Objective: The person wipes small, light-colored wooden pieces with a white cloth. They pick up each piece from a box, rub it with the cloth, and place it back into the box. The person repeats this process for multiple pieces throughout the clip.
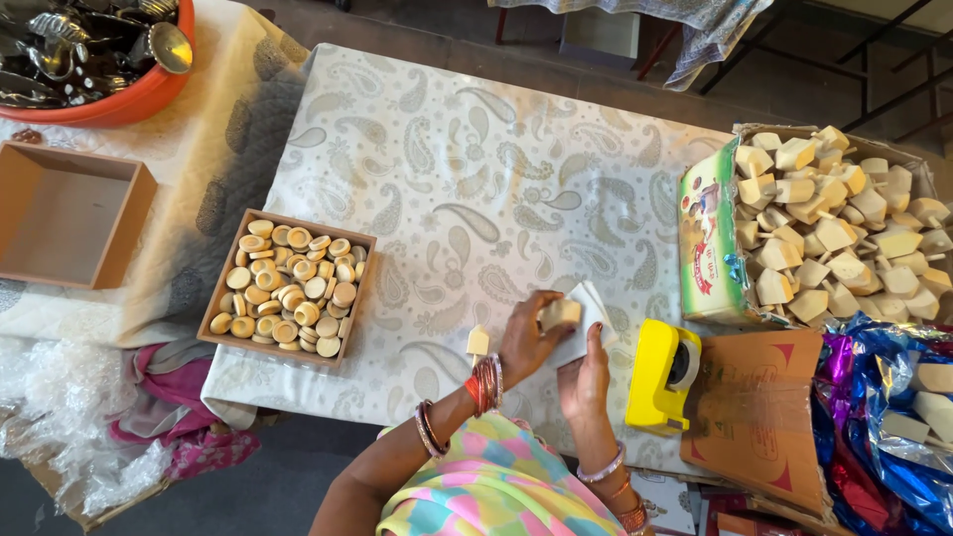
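While left hand [526,342] pinches wooden block [559,314] | right hand [586,382] pinches white paper [588,310] | yellow tape dispenser [660,375] beside

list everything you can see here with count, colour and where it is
wooden tray: one, brown, table's left edge, full of round tan discs
empty wooden box: one, brown, far left
orange tub: one, top left, holds steel utensils
cardboard carton: one, right, heaped with pale wooden blocks
tape dispenser: one, yellow, beside the hands
loose small block: one, pale, on the cloth
white paper: under the hands
left hand: holds a pale block
right hand: on the paper
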